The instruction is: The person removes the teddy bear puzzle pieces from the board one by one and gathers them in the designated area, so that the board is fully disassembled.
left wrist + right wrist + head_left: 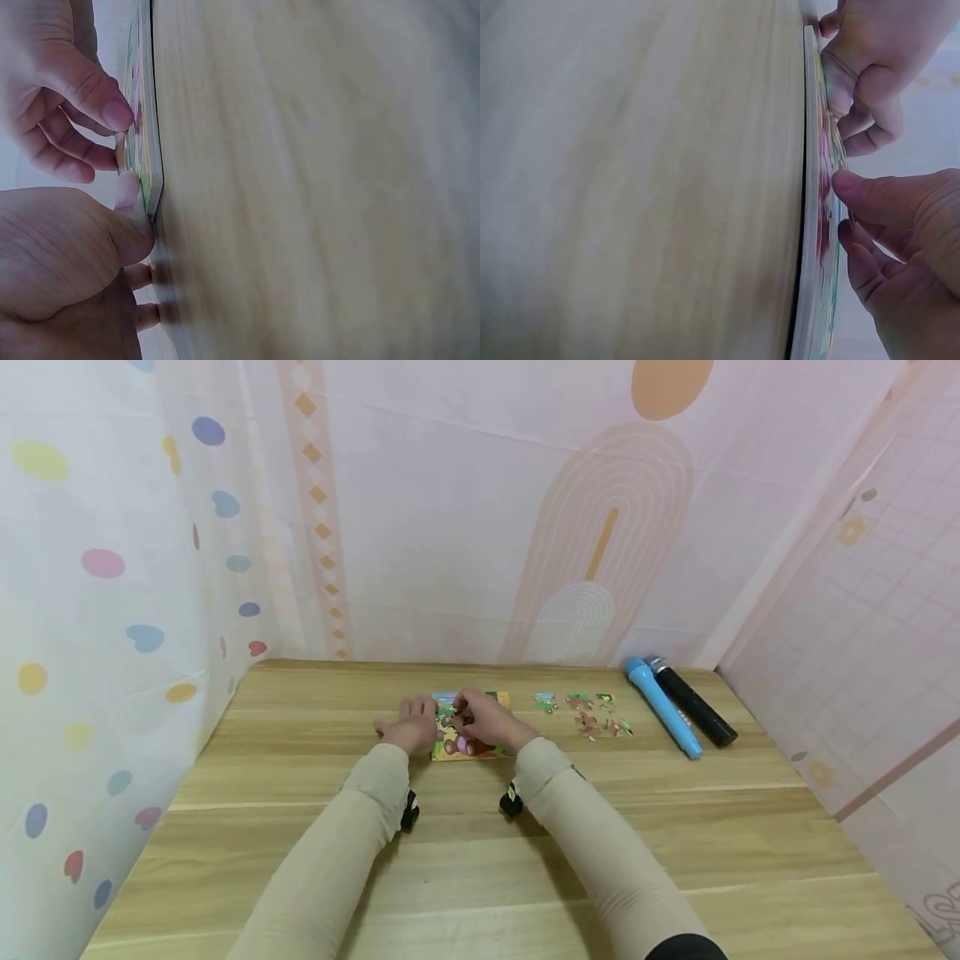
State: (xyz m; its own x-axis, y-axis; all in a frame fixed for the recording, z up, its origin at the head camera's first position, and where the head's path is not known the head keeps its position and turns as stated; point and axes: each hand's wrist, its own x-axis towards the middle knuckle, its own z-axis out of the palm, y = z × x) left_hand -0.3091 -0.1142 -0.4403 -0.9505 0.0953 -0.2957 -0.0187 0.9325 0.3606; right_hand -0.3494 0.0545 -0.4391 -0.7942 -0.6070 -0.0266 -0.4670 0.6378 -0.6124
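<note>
A colourful jigsaw puzzle board [450, 752] lies flat near the back of the wooden table. My left hand [410, 727] rests at its left edge, the thumb [129, 196] pressing on the picture and other fingers touching the tabletop. Over the middle of the board, my right hand [491, 720] pinches a small puzzle piece [852, 216] between thumb and fingers, close above the picture. Most of that piece is hidden by the fingers. Brown and pink cartoon shapes show on the board below the hands.
Several loose puzzle pieces [587, 723] lie right of the board, with another piece [545, 702] nearer to it. Beyond them lie a blue toy microphone [663, 706] and a black microphone [693, 702]. A patterned curtain [435, 527] hangs behind the table.
</note>
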